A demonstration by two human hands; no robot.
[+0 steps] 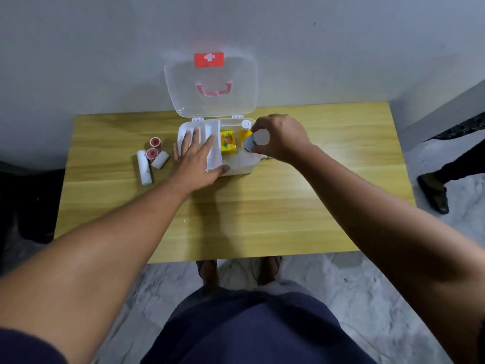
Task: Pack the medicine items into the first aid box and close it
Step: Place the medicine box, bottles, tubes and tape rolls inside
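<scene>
The white first aid box stands open on the wooden table, its clear lid upright against the wall. My left hand lies flat on the white inner tray, which is shifted over the left part of the box. My right hand is shut on a white bottle, held over the right side of the box. Inside sit a yellow packet and a yellow bottle with a white cap. Left of the box lie two white bandage rolls and two red-cored tape rolls.
The table stands against a grey wall. Another person's foot in a dark sandal is on the marble floor to the right. My own feet show under the table's near edge.
</scene>
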